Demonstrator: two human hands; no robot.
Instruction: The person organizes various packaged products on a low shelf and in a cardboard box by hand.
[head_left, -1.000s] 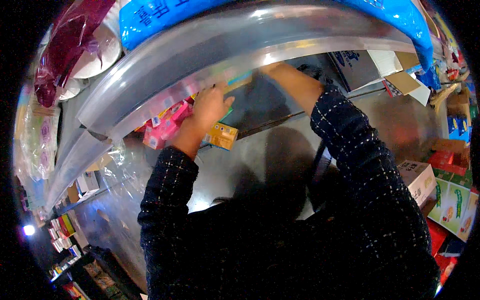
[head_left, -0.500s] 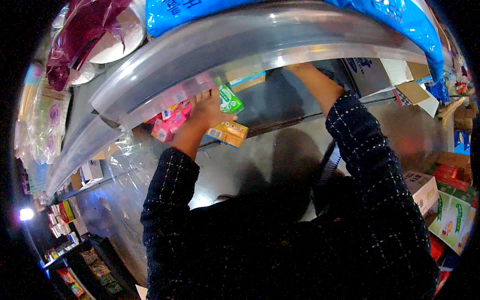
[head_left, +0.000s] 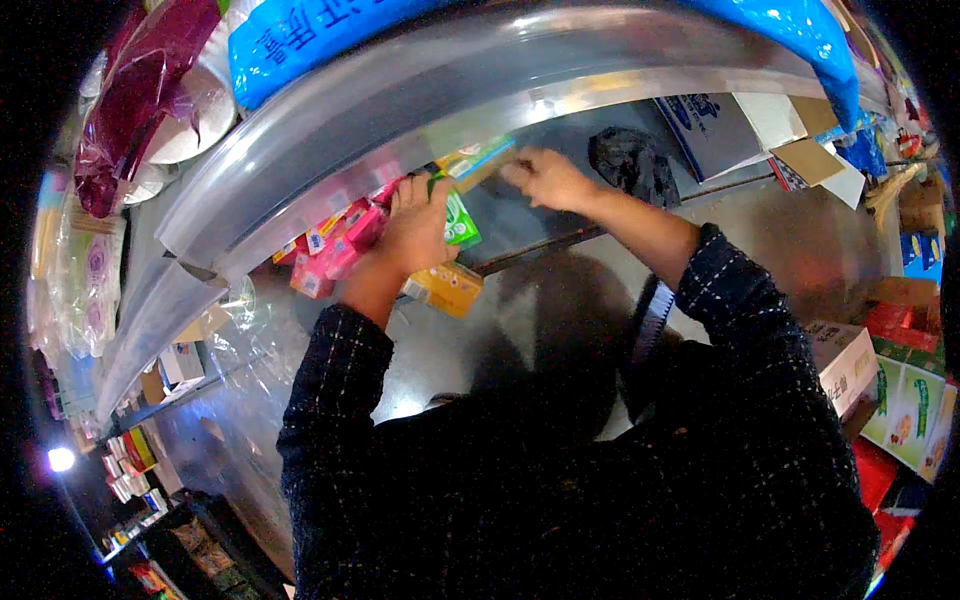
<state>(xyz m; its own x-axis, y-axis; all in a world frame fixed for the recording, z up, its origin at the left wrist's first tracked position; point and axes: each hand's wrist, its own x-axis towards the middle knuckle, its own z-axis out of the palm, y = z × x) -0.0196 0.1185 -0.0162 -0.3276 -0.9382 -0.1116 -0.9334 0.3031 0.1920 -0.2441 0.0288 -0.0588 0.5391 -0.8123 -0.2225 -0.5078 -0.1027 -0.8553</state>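
Observation:
My left hand (head_left: 412,228) lies over several small boxes on the shelf below a clear curved plastic sheet, its fingers stretched out. Pink boxes (head_left: 335,255) sit to its left, and a green pack (head_left: 461,222) shows at its right side. Below the palm a yellow box (head_left: 445,288) juts over the shelf's front edge. My right hand (head_left: 552,182) is bent beside the right end of a tan and blue box (head_left: 482,160). Its fingertips are blurred, so I cannot tell whether they touch that box.
The clear plastic sheet (head_left: 400,105) arches across the shelf, with a blue plastic package (head_left: 330,40) above it. A crumpled black plastic bag (head_left: 632,165) lies right of my right hand. Beyond it stands an opened carton (head_left: 715,130). More cartons (head_left: 840,365) are at the lower right.
My right hand has come left, out from behind the plastic sheet, to the tan and blue box. The black bag now shows. My left hand's fingers are closer together over the boxes.

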